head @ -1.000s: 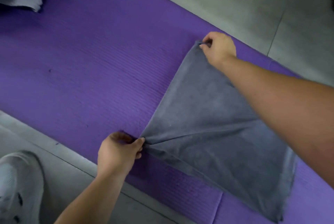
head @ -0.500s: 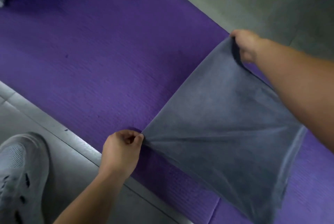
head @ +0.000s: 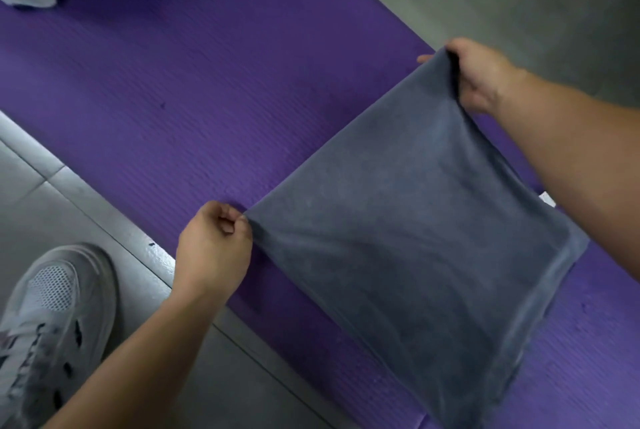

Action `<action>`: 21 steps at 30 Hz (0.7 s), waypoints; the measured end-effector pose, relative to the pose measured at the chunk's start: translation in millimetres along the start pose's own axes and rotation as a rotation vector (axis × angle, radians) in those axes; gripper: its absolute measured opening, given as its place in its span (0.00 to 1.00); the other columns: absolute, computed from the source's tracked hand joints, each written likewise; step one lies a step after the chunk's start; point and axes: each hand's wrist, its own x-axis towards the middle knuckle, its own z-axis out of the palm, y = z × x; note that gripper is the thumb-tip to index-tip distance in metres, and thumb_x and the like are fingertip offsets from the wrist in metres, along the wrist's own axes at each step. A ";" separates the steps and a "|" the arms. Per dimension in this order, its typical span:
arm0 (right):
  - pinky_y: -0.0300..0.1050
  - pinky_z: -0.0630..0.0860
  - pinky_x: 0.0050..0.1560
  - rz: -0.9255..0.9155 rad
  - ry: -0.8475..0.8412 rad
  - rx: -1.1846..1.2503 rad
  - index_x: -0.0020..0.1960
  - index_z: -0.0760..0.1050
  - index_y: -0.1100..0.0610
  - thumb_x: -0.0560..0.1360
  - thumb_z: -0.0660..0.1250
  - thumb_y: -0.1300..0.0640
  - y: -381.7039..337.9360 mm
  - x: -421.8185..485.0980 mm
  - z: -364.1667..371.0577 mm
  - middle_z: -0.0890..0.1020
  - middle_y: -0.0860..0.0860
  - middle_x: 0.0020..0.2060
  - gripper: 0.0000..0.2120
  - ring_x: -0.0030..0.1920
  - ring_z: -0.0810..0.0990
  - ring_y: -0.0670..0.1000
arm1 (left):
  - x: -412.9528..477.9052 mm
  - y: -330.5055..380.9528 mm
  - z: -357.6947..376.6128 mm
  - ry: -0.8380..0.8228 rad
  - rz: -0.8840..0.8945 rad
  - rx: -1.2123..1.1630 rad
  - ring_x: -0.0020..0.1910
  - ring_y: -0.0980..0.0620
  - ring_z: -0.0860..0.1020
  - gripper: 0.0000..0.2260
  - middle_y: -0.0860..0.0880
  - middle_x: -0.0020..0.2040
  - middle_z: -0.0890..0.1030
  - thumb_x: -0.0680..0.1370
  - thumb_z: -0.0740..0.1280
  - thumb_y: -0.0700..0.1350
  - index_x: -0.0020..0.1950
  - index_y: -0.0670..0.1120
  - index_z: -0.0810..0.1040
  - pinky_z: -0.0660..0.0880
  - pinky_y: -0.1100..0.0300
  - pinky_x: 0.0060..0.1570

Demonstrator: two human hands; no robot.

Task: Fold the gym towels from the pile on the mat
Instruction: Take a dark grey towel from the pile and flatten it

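Two hands, left (head: 213, 248) and right (head: 479, 76), pinch corners of dark grey towel (head: 408, 238), stretched taut.

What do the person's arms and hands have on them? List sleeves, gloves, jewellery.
Nothing worn shows. The left hand and right hand are bare: no gloves, rings or watch visible. The left forearm and right forearm are bare to the frame edge, no sleeve in view.

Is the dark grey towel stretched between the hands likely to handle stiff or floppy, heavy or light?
Probably floppy: the dark grey towel sags and creases between the left hand and right hand gripping its corners. Likely light, since a fingertip pinch carries one corner. Pushed on the mat, it would probably bunch rather than slide.
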 end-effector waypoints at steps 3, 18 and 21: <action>0.46 0.81 0.48 -0.033 -0.089 -0.011 0.49 0.80 0.58 0.79 0.68 0.52 -2.6 5.5 3.1 0.84 0.52 0.42 0.08 0.44 0.85 0.50 | 8.2 -1.7 -10.0 0.026 -0.026 0.005 0.40 0.48 0.81 0.05 0.50 0.38 0.83 0.78 0.66 0.43 0.42 0.48 0.78 0.79 0.49 0.46; 0.34 0.78 0.40 -0.328 0.274 -0.350 0.43 0.81 0.50 0.69 0.79 0.57 -20.2 34.0 50.0 0.83 0.46 0.40 0.08 0.36 0.81 0.41 | 40.0 -2.9 -30.9 0.061 0.006 -0.020 0.40 0.49 0.82 0.06 0.51 0.37 0.83 0.78 0.66 0.45 0.41 0.50 0.78 0.80 0.48 0.48; 0.33 0.75 0.40 -0.361 0.303 -0.389 0.39 0.78 0.49 0.72 0.77 0.58 -26.6 42.6 76.9 0.81 0.43 0.37 0.09 0.36 0.79 0.39 | 50.0 4.4 -34.6 0.090 0.057 0.004 0.40 0.51 0.81 0.05 0.53 0.38 0.82 0.79 0.65 0.46 0.43 0.51 0.77 0.77 0.53 0.46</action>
